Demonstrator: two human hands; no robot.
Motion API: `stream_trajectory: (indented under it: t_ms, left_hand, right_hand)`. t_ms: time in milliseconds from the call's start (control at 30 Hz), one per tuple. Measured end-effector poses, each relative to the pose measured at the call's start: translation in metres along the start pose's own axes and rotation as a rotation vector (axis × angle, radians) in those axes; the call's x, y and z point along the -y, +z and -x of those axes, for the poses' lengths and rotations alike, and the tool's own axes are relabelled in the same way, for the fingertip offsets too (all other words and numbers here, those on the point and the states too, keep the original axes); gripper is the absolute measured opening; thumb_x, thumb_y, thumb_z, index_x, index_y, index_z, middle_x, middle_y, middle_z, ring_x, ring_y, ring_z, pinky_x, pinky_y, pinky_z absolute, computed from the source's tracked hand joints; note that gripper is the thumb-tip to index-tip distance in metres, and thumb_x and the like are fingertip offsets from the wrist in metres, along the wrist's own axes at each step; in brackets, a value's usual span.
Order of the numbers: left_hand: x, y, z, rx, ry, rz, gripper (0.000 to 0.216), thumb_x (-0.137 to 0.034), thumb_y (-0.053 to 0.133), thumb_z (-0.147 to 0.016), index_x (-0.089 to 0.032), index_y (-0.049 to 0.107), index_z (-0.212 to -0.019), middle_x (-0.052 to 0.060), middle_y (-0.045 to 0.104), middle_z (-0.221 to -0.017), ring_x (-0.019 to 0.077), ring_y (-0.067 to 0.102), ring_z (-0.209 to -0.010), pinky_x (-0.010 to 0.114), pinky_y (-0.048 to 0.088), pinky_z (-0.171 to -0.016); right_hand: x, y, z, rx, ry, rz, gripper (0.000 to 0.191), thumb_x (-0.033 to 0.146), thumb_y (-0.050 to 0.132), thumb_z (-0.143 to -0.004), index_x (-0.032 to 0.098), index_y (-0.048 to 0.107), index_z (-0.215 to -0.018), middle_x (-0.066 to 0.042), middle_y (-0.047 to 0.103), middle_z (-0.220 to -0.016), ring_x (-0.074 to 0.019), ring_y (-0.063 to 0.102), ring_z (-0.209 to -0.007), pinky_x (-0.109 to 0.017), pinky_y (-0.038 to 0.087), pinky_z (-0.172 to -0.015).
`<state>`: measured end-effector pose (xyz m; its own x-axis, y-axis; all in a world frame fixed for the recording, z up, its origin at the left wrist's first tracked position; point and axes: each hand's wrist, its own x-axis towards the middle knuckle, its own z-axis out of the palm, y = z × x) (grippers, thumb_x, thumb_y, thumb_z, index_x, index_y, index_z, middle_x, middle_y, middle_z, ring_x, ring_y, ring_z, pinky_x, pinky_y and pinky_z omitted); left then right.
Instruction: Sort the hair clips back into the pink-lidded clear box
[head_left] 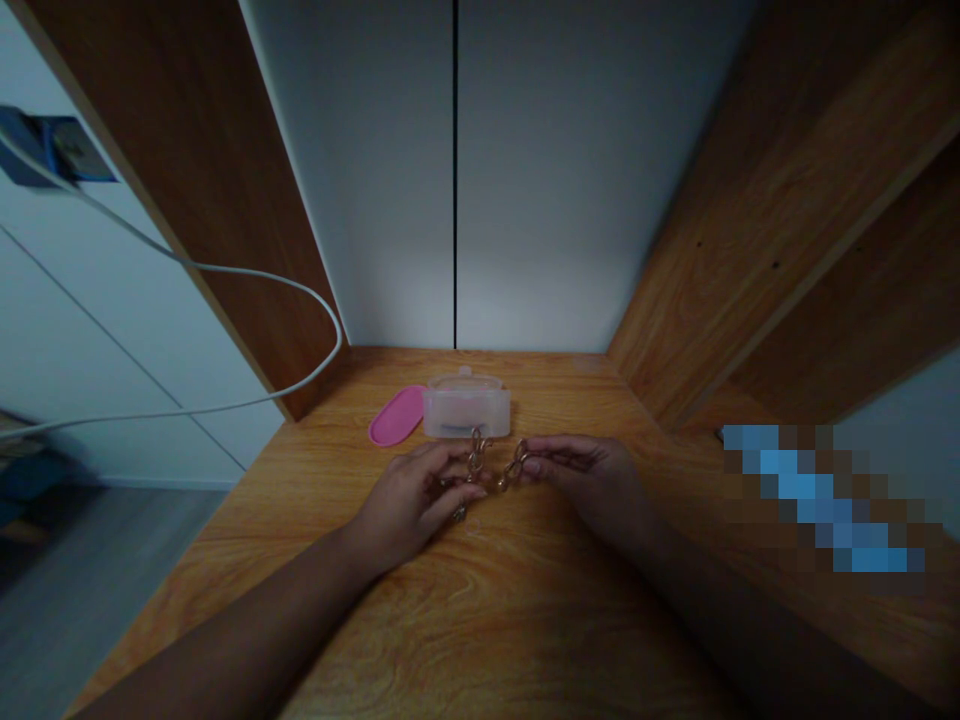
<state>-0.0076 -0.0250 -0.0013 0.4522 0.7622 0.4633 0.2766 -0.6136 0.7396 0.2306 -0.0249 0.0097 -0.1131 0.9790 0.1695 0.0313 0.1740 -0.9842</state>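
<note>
Between my two hands is a gold-coloured chain [515,466] of large linked rings. My left hand [405,500] pinches its left end, with thumb and fingers closed on the links. A small dark charm-like piece [460,513] hangs below that thumb; its exact kind is unclear. My right hand [596,482] grips the other end between thumb and fingertips. Just behind the chain stands a translucent plastic box [466,412], with something dark low inside it. The pink oval lid [397,416] lies to the box's left, near my left hand.
The wooden desk top [480,620] runs back to a pale panel [555,200] with a dark seam. Wooden uprights flank it on both sides. A white cable [262,273] loops in from the left. A pixelated blue patch [810,495] covers something at right.
</note>
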Motion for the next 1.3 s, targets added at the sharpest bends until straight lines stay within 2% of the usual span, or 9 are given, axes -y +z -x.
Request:
stream_trajectory:
  t_ms: [100, 233, 700, 800, 867, 933, 1033, 1167, 1300]
  left_hand:
    - [-0.003, -0.001, -0.001, -0.001, 0.098, -0.153, 0.032, -0.026, 0.069, -0.09, -0.021, 0.063, -0.12, 0.007, 0.075, -0.099, 0.0205, 0.071, -0.087, 0.035, 0.058, -0.077]
    - [-0.007, -0.001, -0.002, 0.034, 0.186, -0.199, 0.027, -0.027, 0.067, -0.091, -0.022, 0.065, -0.118, 0.006, 0.075, -0.097, 0.0198, 0.068, -0.085, 0.034, 0.056, -0.076]
    - [-0.015, 0.004, -0.001, 0.031, 0.174, -0.166, 0.03, -0.026, 0.068, -0.09, -0.021, 0.068, -0.119, 0.007, 0.074, -0.093, 0.0199, 0.066, -0.083, 0.034, 0.055, -0.075]
    - [-0.016, 0.004, -0.002, -0.037, 0.177, -0.164, 0.027, -0.021, 0.066, -0.09, -0.022, 0.07, -0.117, 0.006, 0.076, -0.095, 0.0189, 0.066, -0.084, 0.033, 0.055, -0.076]
    - [-0.014, 0.003, -0.003, -0.117, 0.17, -0.175, 0.026, -0.018, 0.065, -0.091, -0.023, 0.071, -0.116, 0.005, 0.076, -0.099, 0.0183, 0.067, -0.088, 0.032, 0.054, -0.079]
    - [-0.01, 0.0, -0.004, -0.233, 0.11, -0.197, 0.024, -0.018, 0.064, -0.091, -0.023, 0.072, -0.113, 0.005, 0.077, -0.102, 0.0187, 0.068, -0.092, 0.033, 0.054, -0.083]
    - [-0.002, -0.006, -0.006, -0.441, -0.081, -0.197, 0.018, -0.022, 0.065, -0.091, -0.022, 0.075, -0.105, 0.005, 0.076, -0.105, 0.0207, 0.068, -0.098, 0.035, 0.053, -0.091]
    - [0.005, -0.011, -0.011, -0.632, -0.289, -0.011, 0.021, -0.029, 0.063, -0.092, -0.02, 0.073, -0.107, 0.006, 0.075, -0.11, 0.0222, 0.069, -0.103, 0.038, 0.051, -0.097]
    - [0.008, -0.012, -0.015, -0.666, -0.33, 0.132, 0.022, -0.028, 0.064, -0.089, -0.017, 0.073, -0.106, 0.008, 0.075, -0.111, 0.0218, 0.069, -0.105, 0.036, 0.051, -0.099]
  right_hand:
    - [0.001, 0.002, 0.001, 0.017, -0.009, 0.03, 0.027, 0.043, 0.085, -0.068, 0.022, 0.079, -0.084, -0.005, 0.079, -0.081, -0.0209, 0.074, -0.073, -0.036, 0.063, -0.071]
    - [0.005, 0.005, 0.001, 0.05, -0.073, 0.07, 0.021, 0.041, 0.083, -0.071, 0.022, 0.079, -0.078, -0.004, 0.078, -0.084, -0.0193, 0.073, -0.078, -0.033, 0.061, -0.074]
    - [0.007, 0.014, 0.01, 0.071, -0.044, 0.011, 0.023, 0.042, 0.082, -0.072, 0.021, 0.078, -0.081, -0.005, 0.078, -0.083, -0.0192, 0.073, -0.075, -0.032, 0.061, -0.072]
    - [0.002, 0.013, 0.01, 0.079, -0.079, -0.003, 0.019, 0.037, 0.082, -0.074, 0.022, 0.075, -0.083, -0.004, 0.078, -0.084, -0.0188, 0.073, -0.077, -0.032, 0.061, -0.074]
    - [0.0, 0.011, 0.008, 0.087, -0.143, 0.06, 0.021, 0.033, 0.08, -0.077, 0.024, 0.074, -0.095, -0.004, 0.077, -0.096, -0.0186, 0.072, -0.083, -0.033, 0.06, -0.078]
    - [-0.002, 0.009, 0.007, 0.092, -0.239, 0.216, 0.031, 0.028, 0.077, -0.08, 0.027, 0.07, -0.111, -0.006, 0.072, -0.113, -0.0208, 0.069, -0.098, -0.036, 0.058, -0.084]
    - [-0.003, 0.004, 0.004, 0.095, -0.326, 0.463, 0.048, 0.024, 0.071, -0.083, 0.029, 0.06, -0.129, -0.009, 0.058, -0.136, -0.0263, 0.053, -0.127, -0.043, 0.053, -0.097]
    - [-0.012, -0.002, 0.004, 0.16, -0.264, 0.548, 0.074, 0.028, 0.068, -0.086, 0.029, 0.033, -0.151, -0.008, 0.035, -0.157, -0.0274, 0.034, -0.145, -0.05, 0.043, -0.112]
    - [-0.018, -0.004, 0.006, 0.239, -0.215, 0.584, 0.088, 0.033, 0.068, -0.087, 0.03, 0.015, -0.157, -0.005, 0.017, -0.165, -0.0274, 0.019, -0.151, -0.053, 0.032, -0.12]
